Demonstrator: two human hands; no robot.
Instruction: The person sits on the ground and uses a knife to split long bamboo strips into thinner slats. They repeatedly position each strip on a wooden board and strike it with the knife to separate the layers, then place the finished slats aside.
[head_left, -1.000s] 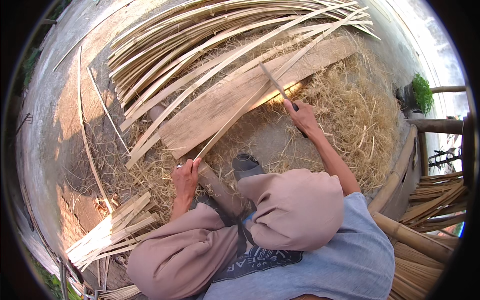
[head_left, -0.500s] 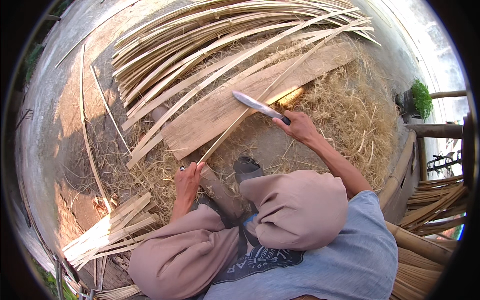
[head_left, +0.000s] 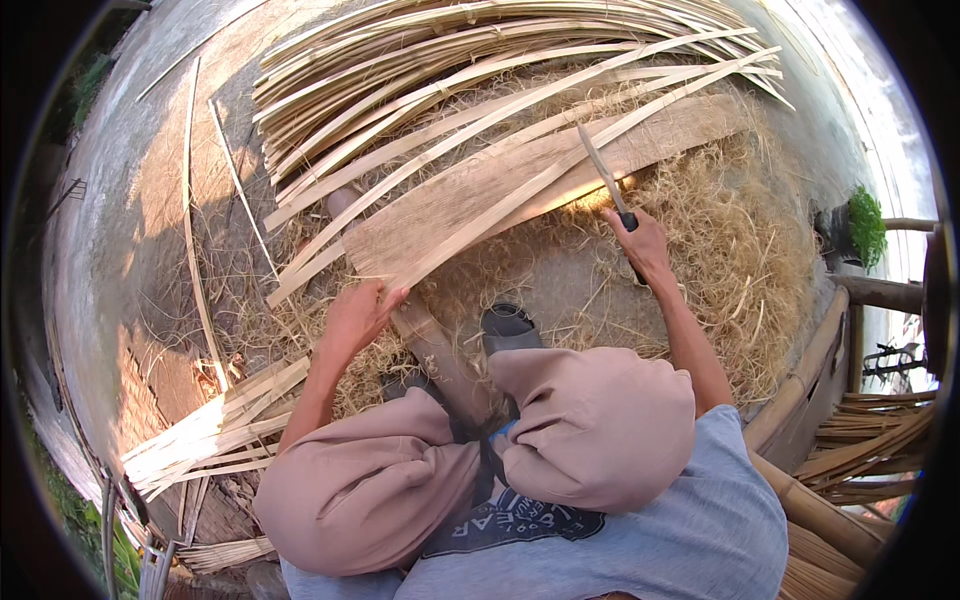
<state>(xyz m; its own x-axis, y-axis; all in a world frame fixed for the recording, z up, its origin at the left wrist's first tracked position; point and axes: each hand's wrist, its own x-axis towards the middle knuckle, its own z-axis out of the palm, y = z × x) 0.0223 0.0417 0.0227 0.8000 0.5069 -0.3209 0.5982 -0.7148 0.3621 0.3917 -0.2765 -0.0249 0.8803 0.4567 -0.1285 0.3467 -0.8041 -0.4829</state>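
While the near end of a long pale strip [head_left: 490, 219] was gripped between the thumb and fingers of the left hand [head_left: 357, 312], a knife [head_left: 602, 172] was held by its dark handle in the closed right hand [head_left: 642, 245]. The strip was laid obliquely across a wide board [head_left: 425, 215], from just outside the near left corner to beyond the far edge toward the right. The blade was pointed away from the person, above the right half of the board, with its tip at the strip; whether contact was made could not be determined. The handle was held outside the near edge.

The left end of the board was positioned over a round log [head_left: 445, 370], which was visible at both the near and far edges. Beyond the far edge, a large bundle of strips [head_left: 400, 85] was laid lengthwise on the ground [head_left: 150, 250]. Curled shavings [head_left: 710, 240] were heaped along the near edge and around the right end. Shorter strips [head_left: 215, 425] were stacked beside the person's left knee [head_left: 350, 490].
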